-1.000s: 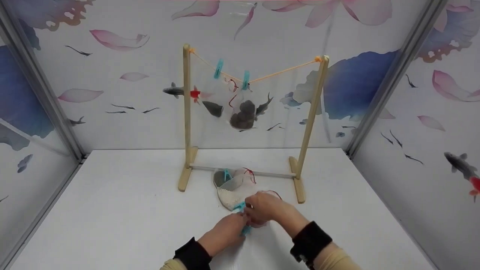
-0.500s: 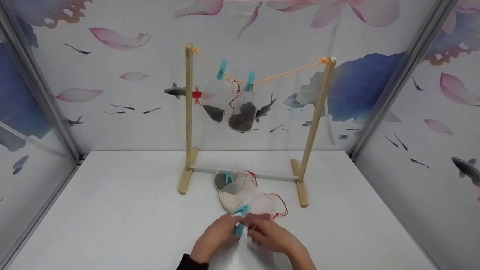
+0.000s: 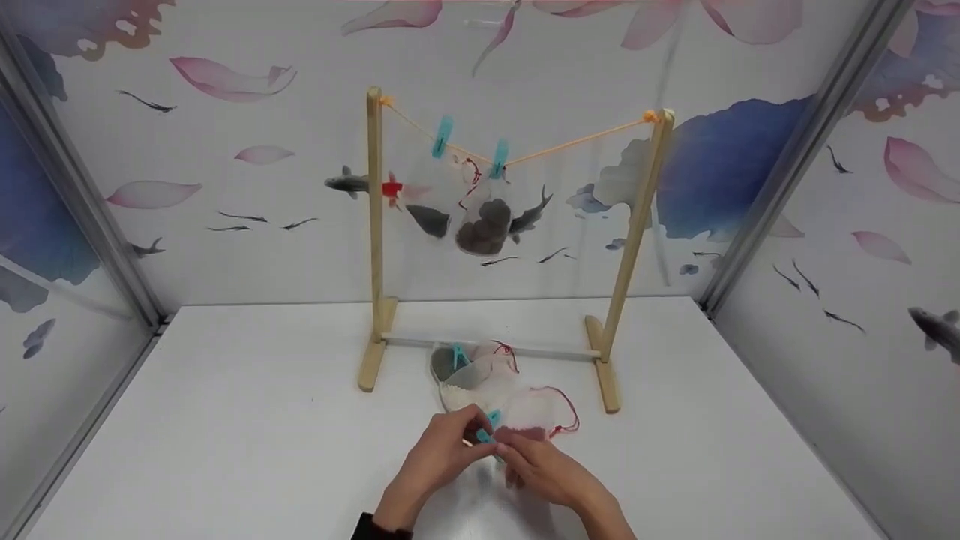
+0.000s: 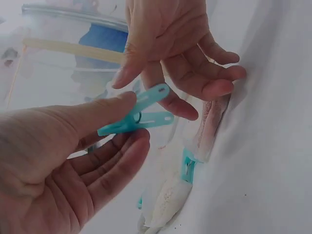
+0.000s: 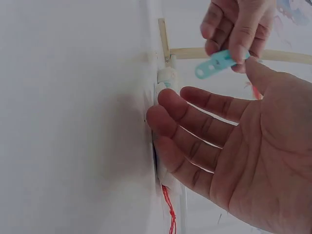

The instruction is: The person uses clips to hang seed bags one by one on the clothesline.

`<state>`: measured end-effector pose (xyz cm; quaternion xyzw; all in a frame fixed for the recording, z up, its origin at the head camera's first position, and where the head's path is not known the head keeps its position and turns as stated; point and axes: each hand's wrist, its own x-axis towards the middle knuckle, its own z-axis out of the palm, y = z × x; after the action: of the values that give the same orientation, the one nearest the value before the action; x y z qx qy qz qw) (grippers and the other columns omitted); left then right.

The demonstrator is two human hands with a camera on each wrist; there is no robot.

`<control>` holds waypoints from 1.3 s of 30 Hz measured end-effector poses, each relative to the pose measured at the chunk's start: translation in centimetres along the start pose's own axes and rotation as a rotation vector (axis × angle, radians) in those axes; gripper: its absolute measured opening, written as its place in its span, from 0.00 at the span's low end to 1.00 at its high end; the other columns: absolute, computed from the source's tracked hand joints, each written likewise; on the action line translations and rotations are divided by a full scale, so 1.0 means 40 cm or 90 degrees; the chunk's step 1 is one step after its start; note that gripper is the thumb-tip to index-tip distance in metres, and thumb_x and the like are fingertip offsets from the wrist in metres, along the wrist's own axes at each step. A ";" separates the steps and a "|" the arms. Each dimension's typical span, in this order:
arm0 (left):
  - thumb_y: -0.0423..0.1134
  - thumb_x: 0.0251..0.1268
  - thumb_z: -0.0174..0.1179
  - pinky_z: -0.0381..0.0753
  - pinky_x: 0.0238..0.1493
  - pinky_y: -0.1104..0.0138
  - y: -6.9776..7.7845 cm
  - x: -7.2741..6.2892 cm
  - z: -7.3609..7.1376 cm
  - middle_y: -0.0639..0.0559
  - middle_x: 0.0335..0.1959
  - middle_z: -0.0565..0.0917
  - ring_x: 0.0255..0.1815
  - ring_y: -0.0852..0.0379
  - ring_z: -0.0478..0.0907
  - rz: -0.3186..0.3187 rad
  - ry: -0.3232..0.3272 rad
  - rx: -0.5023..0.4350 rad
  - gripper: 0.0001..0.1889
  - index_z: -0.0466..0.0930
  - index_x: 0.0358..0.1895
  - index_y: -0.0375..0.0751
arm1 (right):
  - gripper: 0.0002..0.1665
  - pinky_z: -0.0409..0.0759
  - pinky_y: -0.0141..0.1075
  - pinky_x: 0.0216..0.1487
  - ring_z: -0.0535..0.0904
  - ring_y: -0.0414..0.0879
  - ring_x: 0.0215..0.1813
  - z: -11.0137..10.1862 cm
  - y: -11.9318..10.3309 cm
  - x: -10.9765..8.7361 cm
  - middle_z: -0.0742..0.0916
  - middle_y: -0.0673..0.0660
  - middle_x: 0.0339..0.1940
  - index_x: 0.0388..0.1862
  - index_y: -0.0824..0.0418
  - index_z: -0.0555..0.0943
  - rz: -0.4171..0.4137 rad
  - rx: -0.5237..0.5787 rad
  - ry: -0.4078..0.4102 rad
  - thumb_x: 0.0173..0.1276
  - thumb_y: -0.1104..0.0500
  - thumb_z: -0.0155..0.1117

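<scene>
A turquoise clothespin [image 4: 119, 126] is pinched between the thumb and fingers of my left hand [image 3: 442, 450], held above the table. My right hand [image 3: 544, 472] is close beside it, its fingers loosely bent and holding nothing; in the right wrist view its thumb reaches near the clothespin. Just beyond the hands lies a mesh pouch with reddish filling [image 3: 525, 433] and a red drawstring [image 3: 574, 421]. A pouch with white grains [image 3: 456, 397] and one with dark filling [image 3: 442, 361] lie behind it. A second clothespin [image 4: 187, 168] sits between the reddish and white pouches.
Behind the pouches stands a wooden rack [image 3: 376, 225] with a sagging orange cord [image 3: 577, 141]. Two clothespins hang on the cord, and a pouch of dark stones [image 3: 484, 229] dangles from the right one [image 3: 499, 159]. Patterned panels enclose the white table [image 3: 225, 420].
My right hand has come off the reddish pouch area, drawing back and uncovering it. My left hand has raised and turned the clothespin that it held lower down.
</scene>
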<state>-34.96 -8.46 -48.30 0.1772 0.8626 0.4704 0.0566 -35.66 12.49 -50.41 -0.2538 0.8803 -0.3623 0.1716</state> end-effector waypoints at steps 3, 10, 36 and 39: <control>0.45 0.65 0.67 0.83 0.46 0.68 0.006 0.006 -0.003 0.57 0.41 0.85 0.42 0.62 0.83 0.003 0.014 -0.046 0.10 0.80 0.43 0.47 | 0.31 0.75 0.35 0.45 0.76 0.38 0.33 -0.002 -0.007 0.003 0.81 0.48 0.23 0.60 0.56 0.78 0.017 -0.021 0.026 0.81 0.38 0.37; 0.43 0.66 0.66 0.86 0.42 0.68 0.011 0.016 -0.018 0.50 0.43 0.86 0.44 0.54 0.87 0.004 0.034 -0.174 0.12 0.81 0.47 0.42 | 0.30 0.69 0.29 0.29 0.70 0.36 0.27 -0.009 -0.027 0.021 0.74 0.45 0.22 0.37 0.60 0.78 -0.009 -0.014 0.168 0.83 0.41 0.38; 0.44 0.68 0.65 0.86 0.45 0.67 0.008 0.013 0.000 0.47 0.47 0.87 0.48 0.47 0.85 -0.023 0.027 -0.262 0.17 0.79 0.54 0.39 | 0.19 0.59 0.23 0.24 0.60 0.29 0.23 0.009 -0.018 0.006 0.65 0.40 0.19 0.23 0.57 0.70 -0.144 0.005 0.345 0.78 0.56 0.55; 0.42 0.68 0.64 0.86 0.46 0.66 0.013 0.011 -0.001 0.45 0.49 0.87 0.47 0.52 0.85 -0.018 0.033 -0.265 0.16 0.79 0.54 0.40 | 0.18 0.59 0.23 0.25 0.60 0.29 0.23 0.010 -0.020 0.002 0.65 0.40 0.20 0.25 0.57 0.70 -0.144 -0.004 0.340 0.78 0.56 0.54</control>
<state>-35.25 -8.08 -47.81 0.1373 0.7504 0.6421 0.0767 -35.27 11.74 -50.12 -0.2463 0.8614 -0.4307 -0.1088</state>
